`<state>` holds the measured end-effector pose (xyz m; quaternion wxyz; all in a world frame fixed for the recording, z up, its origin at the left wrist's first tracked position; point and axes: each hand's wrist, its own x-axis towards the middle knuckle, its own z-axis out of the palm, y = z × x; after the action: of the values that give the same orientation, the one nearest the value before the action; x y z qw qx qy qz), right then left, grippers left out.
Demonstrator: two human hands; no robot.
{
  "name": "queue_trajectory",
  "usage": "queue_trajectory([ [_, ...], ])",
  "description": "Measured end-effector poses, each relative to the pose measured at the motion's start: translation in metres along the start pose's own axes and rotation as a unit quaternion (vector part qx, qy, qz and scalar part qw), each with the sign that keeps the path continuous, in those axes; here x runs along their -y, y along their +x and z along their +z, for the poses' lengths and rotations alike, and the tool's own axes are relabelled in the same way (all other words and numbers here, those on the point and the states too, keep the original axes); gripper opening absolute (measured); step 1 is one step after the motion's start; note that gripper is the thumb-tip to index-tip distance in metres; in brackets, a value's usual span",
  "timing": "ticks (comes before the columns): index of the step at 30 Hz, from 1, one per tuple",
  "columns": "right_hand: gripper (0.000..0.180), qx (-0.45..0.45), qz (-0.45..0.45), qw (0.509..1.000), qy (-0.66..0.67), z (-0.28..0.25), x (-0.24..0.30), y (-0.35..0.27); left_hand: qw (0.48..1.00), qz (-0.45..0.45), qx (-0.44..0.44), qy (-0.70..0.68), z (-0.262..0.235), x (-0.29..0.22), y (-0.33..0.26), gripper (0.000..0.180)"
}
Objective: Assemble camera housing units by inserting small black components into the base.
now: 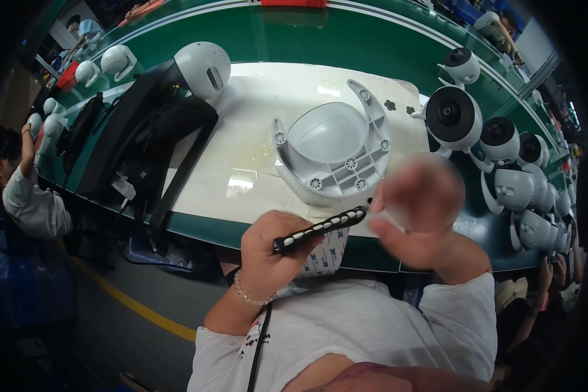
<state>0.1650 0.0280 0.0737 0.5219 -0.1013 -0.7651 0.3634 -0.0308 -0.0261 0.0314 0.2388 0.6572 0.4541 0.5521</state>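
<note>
My left hand (268, 251) is closed around a sheet of adhesive pads (320, 228), its black edge dotted with white ovals. A printed white backing (325, 258) hangs below it. Close to the far end of that sheet is my right hand (424, 212), its fingers mostly blurred; a small dark bit shows by the fingertips, but whether they pinch it is unclear. Just beyond both hands, a white plastic housing (333, 140) lies with its curved, ribbed base (372, 153) facing up. Several round recesses dot that base.
A white mat (242, 157) covers the green table (274, 42). Black bags or covers (130, 130) and a white rounded housing (204, 68) stand left. Several white units with black round fronts (452, 117) crowd the right. Small dark pads (390, 104) lie on the mat. Other people work around.
</note>
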Motion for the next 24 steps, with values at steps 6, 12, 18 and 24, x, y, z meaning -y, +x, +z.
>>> queue_trajectory([
  [6, 0.077, 0.016, 0.124, 0.992, -0.029, -0.013, -0.006, 0.028, 0.998, 0.056, 0.016, -0.007, 0.013, 0.021, 0.006, 0.027],
  [12, 0.072, 0.013, 0.19, 0.981, -0.047, -0.02, -0.01, 0.026, 0.991, 0.108, 0.051, 0.055, 0.021, 0.031, 0.009, 0.028],
  [18, 0.063, 0.022, 0.093, 0.981, -0.17, -0.015, -0.015, 0.021, 0.992, 0.114, 0.023, 0.048, 0.024, 0.042, 0.007, 0.033],
  [24, 0.053, 0.131, -0.027, 0.903, -0.407, -0.012, -0.004, 0.012, 0.992, 0.115, 0.013, 0.044, 0.025, 0.04, 0.007, 0.031],
])
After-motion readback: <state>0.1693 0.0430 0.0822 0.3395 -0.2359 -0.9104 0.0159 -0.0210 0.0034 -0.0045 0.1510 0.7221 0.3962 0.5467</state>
